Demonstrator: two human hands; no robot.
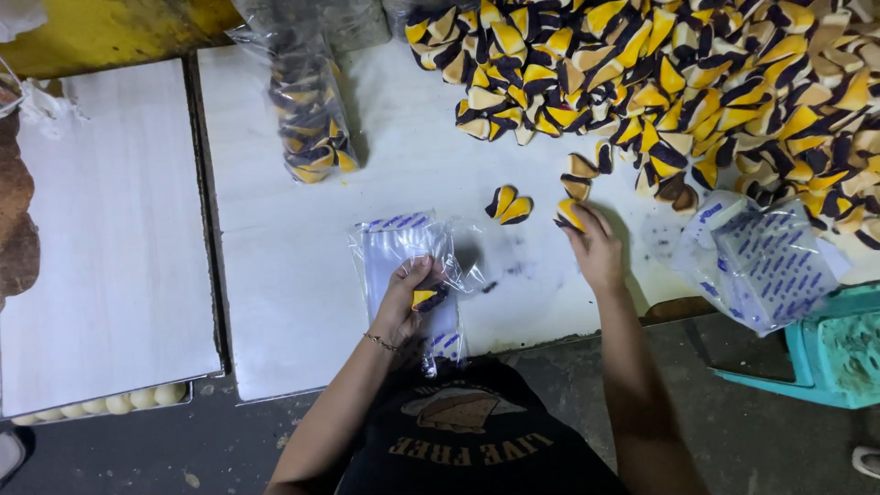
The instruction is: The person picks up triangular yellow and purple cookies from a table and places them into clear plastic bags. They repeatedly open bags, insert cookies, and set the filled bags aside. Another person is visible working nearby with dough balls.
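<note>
Yellow-black biscuit (pixel 427 296) and bag (pixel 403 252) gripped by left hand (pixel 403 302), right hand (pixel 594 247) pinching one biscuit (pixel 568 214), two loose (pixel 509 205)

Bare board (pixel 302 247) between filled bag (pixel 310 110) and pile (pixel 697 82)

Both bare forearms reach forward. The left hand (pixel 403 298), bracelet at its wrist, is curled in a pinch; the right hand (pixel 594 246) reaches farther, fingers bent downward.

On the board (pixel 302 302): cookie pile (pixel 678 82) far right, filled bag (pixel 307 101) far left, open bag (pixel 408 266) near the front edge, two cookies (pixel 509 206) between, bag stack (pixel 761 261) right.
</note>
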